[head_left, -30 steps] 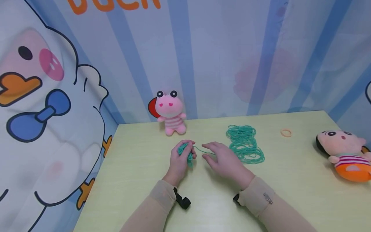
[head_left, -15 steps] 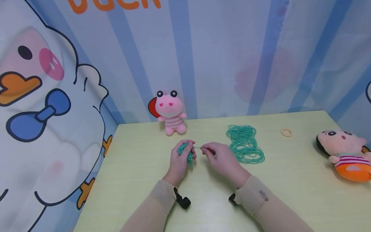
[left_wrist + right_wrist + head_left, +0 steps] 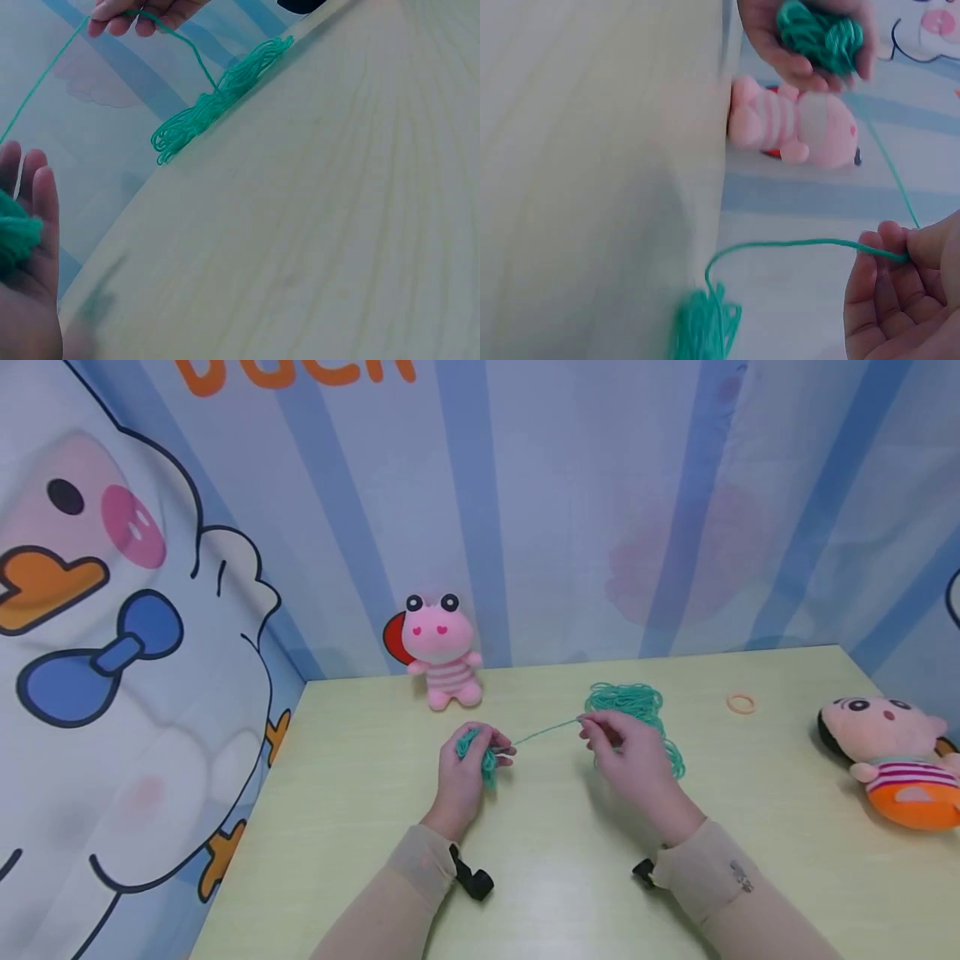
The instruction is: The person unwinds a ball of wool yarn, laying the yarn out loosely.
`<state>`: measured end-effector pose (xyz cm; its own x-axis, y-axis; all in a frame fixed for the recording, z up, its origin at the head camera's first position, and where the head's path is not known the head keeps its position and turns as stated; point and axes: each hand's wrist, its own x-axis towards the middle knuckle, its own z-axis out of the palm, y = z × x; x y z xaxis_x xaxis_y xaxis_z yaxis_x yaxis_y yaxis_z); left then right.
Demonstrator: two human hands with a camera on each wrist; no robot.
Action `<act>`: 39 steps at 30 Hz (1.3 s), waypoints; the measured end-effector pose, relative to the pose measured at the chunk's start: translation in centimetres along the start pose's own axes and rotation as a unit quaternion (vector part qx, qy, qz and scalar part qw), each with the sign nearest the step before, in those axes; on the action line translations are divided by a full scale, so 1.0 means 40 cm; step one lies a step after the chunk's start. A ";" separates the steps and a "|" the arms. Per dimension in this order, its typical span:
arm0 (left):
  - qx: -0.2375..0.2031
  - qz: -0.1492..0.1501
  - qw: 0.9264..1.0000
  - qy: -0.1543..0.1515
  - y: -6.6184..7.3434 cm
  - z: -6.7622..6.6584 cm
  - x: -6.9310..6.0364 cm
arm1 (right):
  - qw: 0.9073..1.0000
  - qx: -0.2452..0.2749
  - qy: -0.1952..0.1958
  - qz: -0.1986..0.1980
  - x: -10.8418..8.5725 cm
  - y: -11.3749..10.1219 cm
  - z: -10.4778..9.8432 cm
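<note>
My left hand [image 3: 467, 768] holds a small bundle of green yarn [image 3: 821, 34], its thumb laid over the strands. Between thumb and forefinger, my right hand [image 3: 630, 756] pinches a single green strand [image 3: 551, 729] that stretches taut across to the left hand's bundle. From the right fingers the same strand hangs down to a larger loose skein of green yarn [image 3: 221, 97] on the table, as both wrist views show. In the head view the right hand covers part of that skein.
A pink frog-like plush toy [image 3: 442, 652] sits at the table's back edge. Right of the skein lies a peach-coloured ring [image 3: 741, 703]. Another plush in a striped top [image 3: 892, 760] lies at the right side of the pale wooden table [image 3: 337, 827].
The right hand first closed its fingers on the strand near the left hand, then moved away to the right, drawing the strand out. The left hand stayed nearly in place, its fingers slightly more extended.
</note>
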<state>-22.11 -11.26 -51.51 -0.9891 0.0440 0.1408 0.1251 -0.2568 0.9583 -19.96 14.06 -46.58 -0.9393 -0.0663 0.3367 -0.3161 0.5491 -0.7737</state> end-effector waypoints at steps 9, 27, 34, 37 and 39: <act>0.019 -0.006 0.999 0.027 -0.008 -0.002 0.004 | 0.997 -0.023 0.047 0.055 -0.012 0.064 -0.125; 0.042 0.043 0.998 0.030 -0.005 -0.008 -0.001 | 0.974 -0.142 -0.035 0.176 -0.031 0.180 -0.227; 0.036 0.019 0.999 0.022 0.003 -0.004 -0.005 | 0.962 -0.160 -0.101 0.195 -0.025 0.188 -0.213; 0.039 0.009 0.999 0.011 0.003 -0.004 -0.005 | 0.962 -0.165 -0.102 0.192 -0.024 0.183 -0.205; 0.042 0.004 0.999 0.005 0.001 -0.004 -0.005 | 0.965 -0.167 -0.088 0.181 -0.024 0.177 -0.199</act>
<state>-21.90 -11.45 -51.53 -0.9886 0.0322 0.1469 0.1391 -0.1756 0.9746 -20.23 24.63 -48.13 -0.9976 0.0559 -0.0410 0.0694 0.7992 -0.5971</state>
